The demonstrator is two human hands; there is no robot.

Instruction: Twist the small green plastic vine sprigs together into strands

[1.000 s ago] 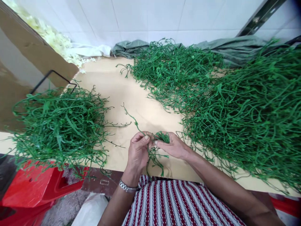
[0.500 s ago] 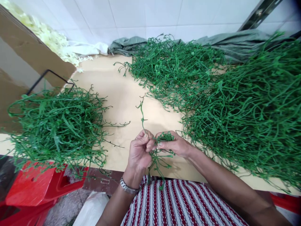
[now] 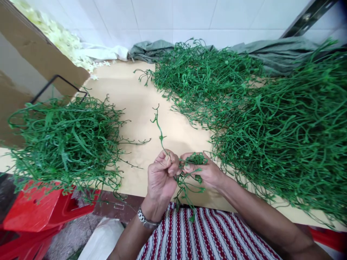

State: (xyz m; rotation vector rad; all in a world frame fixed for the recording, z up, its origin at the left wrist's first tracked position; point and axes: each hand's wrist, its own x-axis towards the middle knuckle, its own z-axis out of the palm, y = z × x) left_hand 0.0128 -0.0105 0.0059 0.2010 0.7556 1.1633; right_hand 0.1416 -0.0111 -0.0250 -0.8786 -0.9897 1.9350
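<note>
My left hand [image 3: 164, 169] is closed in a pinch around a thin green artificial stem [image 3: 160, 133], whose branched tip points up and away from me over the table. Close beside it on the right, my right hand [image 3: 207, 171] is wrapped round a small bunch of green stems [image 3: 196, 159]. Several stem ends hang below my fingers toward my striped clothing. The fingers of the two hands nearly touch, and the spot where the stems meet between them is partly hidden.
A tangled pile of green stems [image 3: 65, 141] lies at the left by a cardboard box [image 3: 16, 72] and a black wire frame [image 3: 55, 77]. Larger heaps of stems [image 3: 292, 133] cover the right and back of the table [image 3: 121, 86]. A red stool [image 3: 35, 209] stands below left.
The stem in my left hand now leans further left. My right hand has shifted slightly right with its bunch. The whole view has moved a little.
</note>
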